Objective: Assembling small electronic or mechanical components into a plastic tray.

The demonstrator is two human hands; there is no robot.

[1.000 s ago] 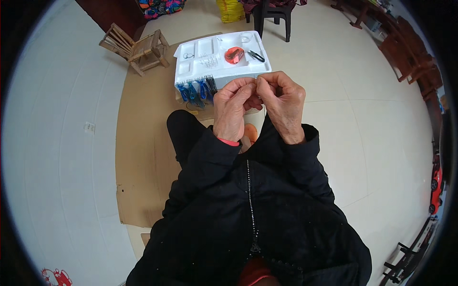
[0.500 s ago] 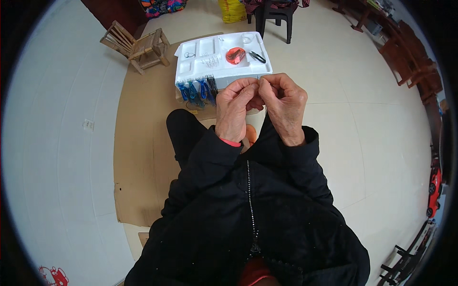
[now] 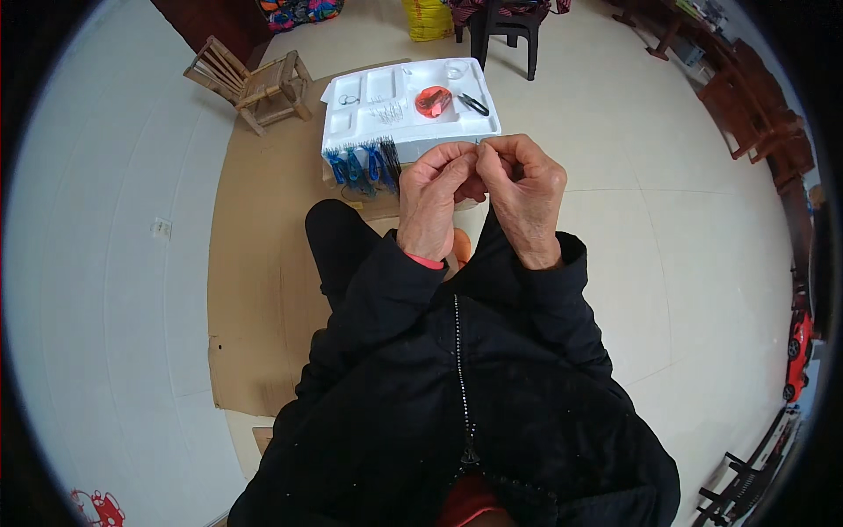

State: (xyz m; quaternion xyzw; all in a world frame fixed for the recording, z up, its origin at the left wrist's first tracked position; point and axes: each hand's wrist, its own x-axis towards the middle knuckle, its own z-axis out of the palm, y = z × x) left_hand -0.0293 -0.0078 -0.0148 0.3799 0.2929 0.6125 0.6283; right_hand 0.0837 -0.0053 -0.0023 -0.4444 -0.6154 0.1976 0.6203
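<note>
My left hand and my right hand meet fingertip to fingertip just in front of a white foam tray. Both are closed in a pinch. A tiny dark tip shows between them, too small to name. In the tray lie a red round dish with dark and pink bits, a pair of black thread snips, small thin wire-like pieces and some small rings. Along the tray's near edge hang blue bundles and a black bundle of thin strands.
A small bamboo chair stands left of the tray, on and beside a cardboard sheet. Behind are a dark plastic stool and a yellow bag. Wooden furniture and a red toy car line the right side.
Almost nothing differs. Both hands stay pinched together in the same place, with only a very slight shift of the left hand.
</note>
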